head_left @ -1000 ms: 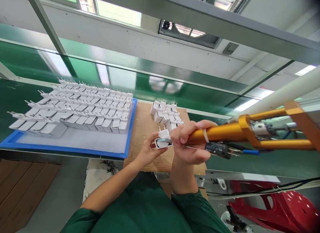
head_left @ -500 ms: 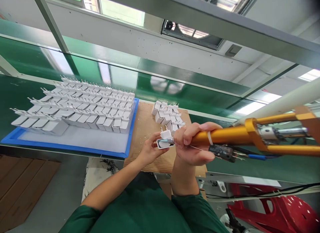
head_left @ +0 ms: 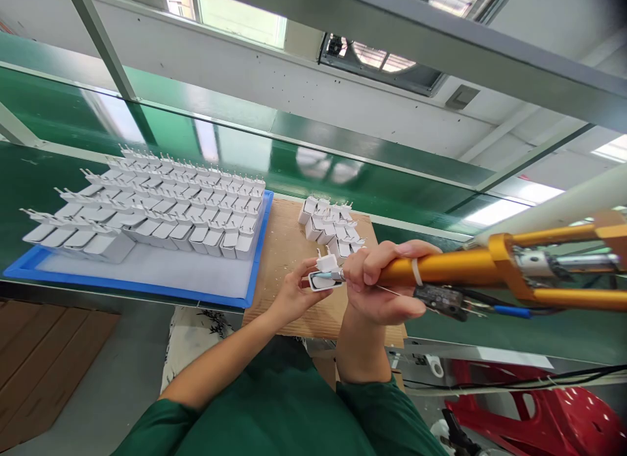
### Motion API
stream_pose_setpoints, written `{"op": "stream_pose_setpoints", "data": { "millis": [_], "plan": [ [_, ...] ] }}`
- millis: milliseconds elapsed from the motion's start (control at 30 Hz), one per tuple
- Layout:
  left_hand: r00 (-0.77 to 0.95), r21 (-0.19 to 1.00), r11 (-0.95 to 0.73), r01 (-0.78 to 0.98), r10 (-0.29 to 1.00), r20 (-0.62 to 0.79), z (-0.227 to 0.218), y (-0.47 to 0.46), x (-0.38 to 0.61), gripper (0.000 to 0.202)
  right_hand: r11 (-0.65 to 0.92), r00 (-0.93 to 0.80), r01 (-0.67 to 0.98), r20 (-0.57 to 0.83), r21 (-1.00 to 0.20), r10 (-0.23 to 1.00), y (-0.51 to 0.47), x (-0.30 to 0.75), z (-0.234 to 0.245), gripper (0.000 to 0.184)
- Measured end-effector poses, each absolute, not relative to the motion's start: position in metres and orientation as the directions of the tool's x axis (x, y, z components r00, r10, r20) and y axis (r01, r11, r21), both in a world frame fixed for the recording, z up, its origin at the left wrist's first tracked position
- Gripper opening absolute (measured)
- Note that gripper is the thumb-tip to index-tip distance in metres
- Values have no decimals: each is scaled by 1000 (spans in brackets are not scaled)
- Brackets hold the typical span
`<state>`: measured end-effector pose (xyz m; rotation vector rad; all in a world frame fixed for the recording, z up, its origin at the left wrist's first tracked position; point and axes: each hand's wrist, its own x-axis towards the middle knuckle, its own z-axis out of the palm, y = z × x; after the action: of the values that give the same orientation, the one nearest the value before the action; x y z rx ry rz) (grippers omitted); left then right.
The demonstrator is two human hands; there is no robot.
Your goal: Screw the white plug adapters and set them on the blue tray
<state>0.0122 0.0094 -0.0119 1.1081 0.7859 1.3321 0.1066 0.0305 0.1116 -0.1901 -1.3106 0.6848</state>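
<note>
The one camera sits on the person's head and looks forward and down, past a dark green cloth shirt [head_left: 264, 407], onto the bare left hand [head_left: 294, 294] and bare right hand [head_left: 369, 301], near the lens. Beyond them it takes in a glossy green workbench [head_left: 29, 175] and, farther off, a speckled white wall [head_left: 294, 87].

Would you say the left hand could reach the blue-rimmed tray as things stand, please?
Probably yes: nothing appears to block the way from the left hand to the tray, though that hand holds a white housing.
</note>
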Motion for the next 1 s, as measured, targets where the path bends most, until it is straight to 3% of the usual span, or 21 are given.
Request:
{"op": "stream_pose_setpoints", "data": {
  "millis": [600,1000],
  "plan": [
    [139,914,-67,-401,981,134,-19,11,11,60,771,59,-434,840,-465,540,30,104,118,36],
    [145,922,-89,-376,978,153,-16,10,8,55,798,91,-351,830,-490,550,30,103,117,40]
  ]
}}
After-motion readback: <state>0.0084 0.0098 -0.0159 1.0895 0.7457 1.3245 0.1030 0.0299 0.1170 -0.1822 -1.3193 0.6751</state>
